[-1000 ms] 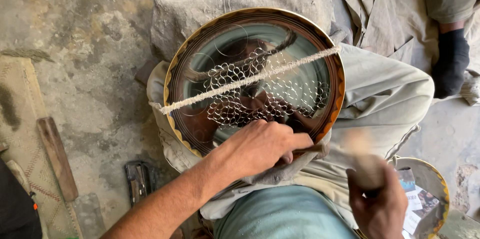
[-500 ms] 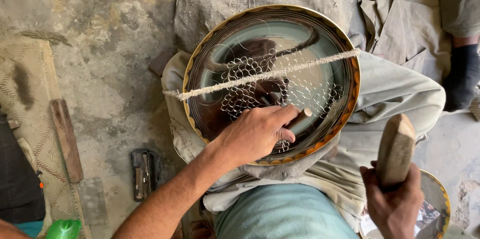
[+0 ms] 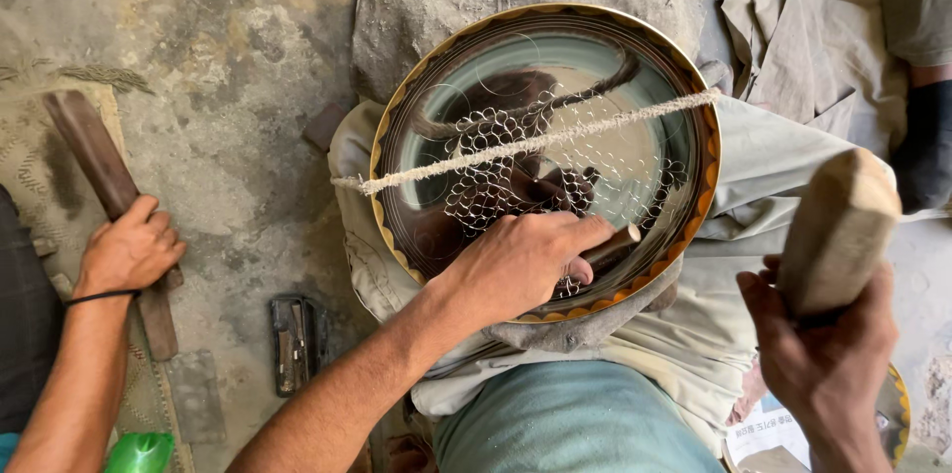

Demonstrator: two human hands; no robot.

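Note:
A round shiny metal plate [image 3: 555, 66] with a gold rim rests on my cloth-covered lap. A pattern of small scale-like loops is scored across its middle. A rough string [image 3: 516, 148] stretches over it from left to right. My left hand [image 3: 521, 260] lies on the plate's near part, shut on a short chisel [image 3: 613, 243] whose tip touches the pattern. Off the plate at the right, my right hand [image 3: 823, 354] grips a wooden mallet [image 3: 838, 230], held raised.
At the left, another person's hand [image 3: 127, 253] grips a long wooden bar [image 3: 94, 161] on a mat. A small dark metal tool [image 3: 296, 342] lies on the concrete floor. Another gold-rimmed plate [image 3: 897, 404] shows at bottom right. A dark-socked foot [image 3: 927, 146] is at right.
My right hand has lifted the mallet higher beside the plate. My left hand stays on the chisel. The other person's hand on the wooden bar has come into view at the left.

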